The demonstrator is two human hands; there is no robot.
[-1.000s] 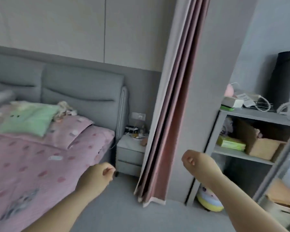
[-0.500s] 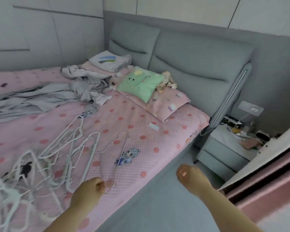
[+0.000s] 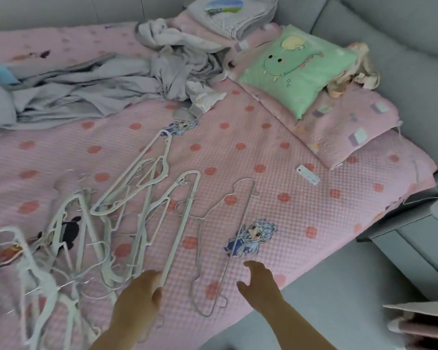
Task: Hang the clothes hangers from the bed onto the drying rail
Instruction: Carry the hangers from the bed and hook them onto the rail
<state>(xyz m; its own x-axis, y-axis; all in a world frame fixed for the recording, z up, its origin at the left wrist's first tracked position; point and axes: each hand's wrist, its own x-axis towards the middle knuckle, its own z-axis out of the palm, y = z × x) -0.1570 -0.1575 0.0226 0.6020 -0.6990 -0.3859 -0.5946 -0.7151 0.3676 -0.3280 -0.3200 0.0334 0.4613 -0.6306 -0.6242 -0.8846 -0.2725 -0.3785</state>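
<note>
A second ago the head faced a pink curtain and a shelf, with both hands loosely fisted in the air. Half a second ago the view swung to the bed, with the hands short of its edge. Now it looks straight down on the pink quilted bed cover [image 3: 276, 147], and both hands have arrived over the hangers.

The left hand [image 3: 141, 296] curls its fingers and thumb round the near end of a long white plastic hanger [image 3: 182, 223], which lies flat on the cover and runs away from the person. The right hand [image 3: 261, 284] is spread and holds nothing; its fingertips hover just beside a thin pale wire hanger [image 3: 224, 246] that lies alone, apart from the rest. To the left, a tangled heap of white hangers [image 3: 68, 248] overlaps across the cover (their hooks look interlocked, so they may drag one another).

I judge the turn toward the bed finished and the pick-up just begun: one hanger is gripped but not lifted, and nothing is hung. The drying rail is out of view.

Further up the bed lie crumpled grey clothes [image 3: 86, 84], a green dragon cushion [image 3: 296, 69] and a small white remote [image 3: 307, 175].
</note>
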